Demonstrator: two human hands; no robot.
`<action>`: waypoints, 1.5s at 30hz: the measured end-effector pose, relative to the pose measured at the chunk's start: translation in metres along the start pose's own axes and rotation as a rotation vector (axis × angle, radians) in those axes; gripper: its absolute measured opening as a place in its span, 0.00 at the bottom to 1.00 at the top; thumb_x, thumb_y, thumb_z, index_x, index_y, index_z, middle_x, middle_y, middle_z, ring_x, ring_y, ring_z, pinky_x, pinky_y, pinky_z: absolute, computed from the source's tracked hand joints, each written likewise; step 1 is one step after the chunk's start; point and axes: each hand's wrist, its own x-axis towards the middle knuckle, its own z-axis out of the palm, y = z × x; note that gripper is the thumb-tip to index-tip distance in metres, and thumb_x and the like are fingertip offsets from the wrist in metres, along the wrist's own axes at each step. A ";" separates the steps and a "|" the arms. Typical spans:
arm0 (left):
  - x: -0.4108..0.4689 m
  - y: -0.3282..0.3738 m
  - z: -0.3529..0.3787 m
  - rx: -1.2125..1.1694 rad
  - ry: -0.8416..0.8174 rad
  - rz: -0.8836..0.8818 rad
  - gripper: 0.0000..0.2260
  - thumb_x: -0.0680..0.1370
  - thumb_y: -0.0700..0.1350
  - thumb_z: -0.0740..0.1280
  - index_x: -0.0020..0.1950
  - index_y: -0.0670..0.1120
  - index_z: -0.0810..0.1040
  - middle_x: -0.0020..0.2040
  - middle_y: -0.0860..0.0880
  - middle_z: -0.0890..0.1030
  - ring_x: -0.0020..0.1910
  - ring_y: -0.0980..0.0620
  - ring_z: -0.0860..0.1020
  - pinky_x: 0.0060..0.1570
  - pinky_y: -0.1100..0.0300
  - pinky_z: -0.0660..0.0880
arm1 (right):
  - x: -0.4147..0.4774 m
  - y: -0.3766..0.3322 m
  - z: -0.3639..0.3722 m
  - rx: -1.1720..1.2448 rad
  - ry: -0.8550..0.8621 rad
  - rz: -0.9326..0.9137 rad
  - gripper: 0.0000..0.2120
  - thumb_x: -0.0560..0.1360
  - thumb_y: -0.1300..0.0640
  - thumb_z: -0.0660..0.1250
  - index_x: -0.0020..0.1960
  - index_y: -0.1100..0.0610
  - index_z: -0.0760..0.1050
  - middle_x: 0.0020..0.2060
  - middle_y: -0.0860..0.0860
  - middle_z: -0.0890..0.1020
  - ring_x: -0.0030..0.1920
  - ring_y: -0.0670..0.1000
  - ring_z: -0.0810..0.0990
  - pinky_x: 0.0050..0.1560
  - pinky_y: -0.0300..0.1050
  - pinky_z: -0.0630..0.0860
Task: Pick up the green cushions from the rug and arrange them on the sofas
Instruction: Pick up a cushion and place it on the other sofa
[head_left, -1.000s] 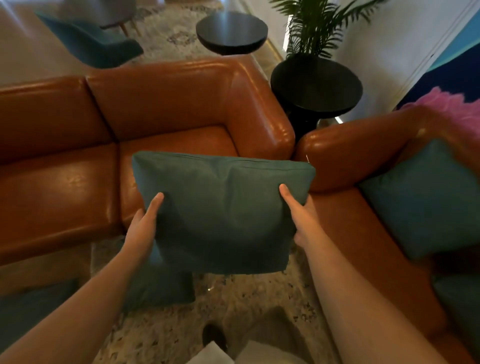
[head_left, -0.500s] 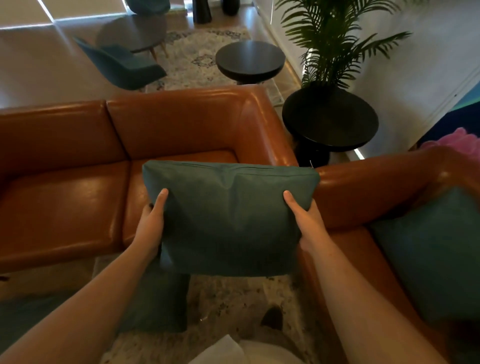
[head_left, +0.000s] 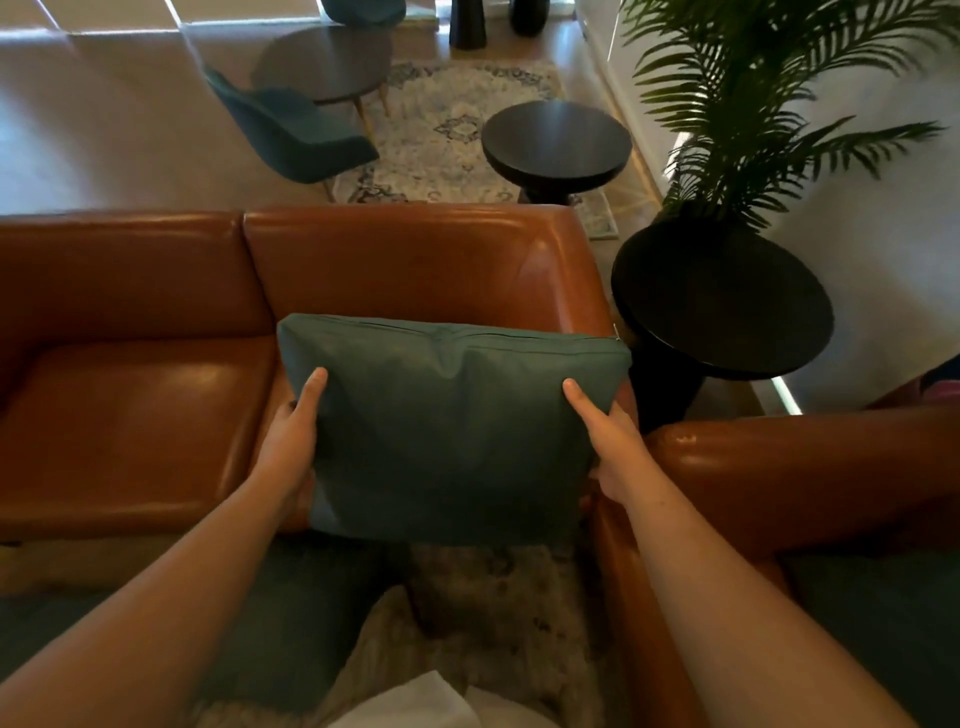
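One green cushion (head_left: 452, 431) hangs over the corner seat of the far sofa (head_left: 130, 415), the left hand (head_left: 291, 441) and right hand (head_left: 608, 447) each with a grip clasped on a side edge. Of two brown sofas, the right sofa (head_left: 779, 467) carries a second cushion (head_left: 883, 639); a third cushion (head_left: 311, 613) lies on the rug (head_left: 493, 618). Half a second ago the held cushion overlapped the right sofa's arm; now it is clear of it.

Left hand (head_left: 291, 441) and right hand (head_left: 610, 447) grip green cushion (head_left: 457, 431) by its sides, above brown sofa (head_left: 135, 415) seat.
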 end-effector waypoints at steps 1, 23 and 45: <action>0.012 0.005 -0.002 0.000 -0.002 -0.005 0.54 0.65 0.81 0.67 0.81 0.49 0.64 0.76 0.47 0.73 0.73 0.42 0.72 0.74 0.39 0.68 | 0.011 -0.003 0.009 -0.004 0.000 0.007 0.35 0.77 0.41 0.77 0.80 0.43 0.69 0.62 0.43 0.80 0.59 0.50 0.77 0.64 0.56 0.72; 0.277 0.121 -0.007 0.062 -0.090 -0.152 0.48 0.71 0.73 0.68 0.81 0.44 0.65 0.76 0.44 0.74 0.72 0.41 0.73 0.71 0.47 0.69 | 0.206 -0.088 0.198 0.098 0.137 0.098 0.31 0.75 0.40 0.79 0.74 0.51 0.78 0.62 0.48 0.85 0.55 0.50 0.82 0.53 0.52 0.78; 0.463 0.152 0.098 0.070 0.010 -0.301 0.48 0.67 0.73 0.73 0.78 0.45 0.72 0.68 0.46 0.81 0.58 0.46 0.81 0.58 0.50 0.76 | 0.436 -0.140 0.220 0.027 0.027 0.255 0.27 0.80 0.41 0.73 0.77 0.47 0.74 0.62 0.47 0.82 0.57 0.50 0.78 0.63 0.58 0.73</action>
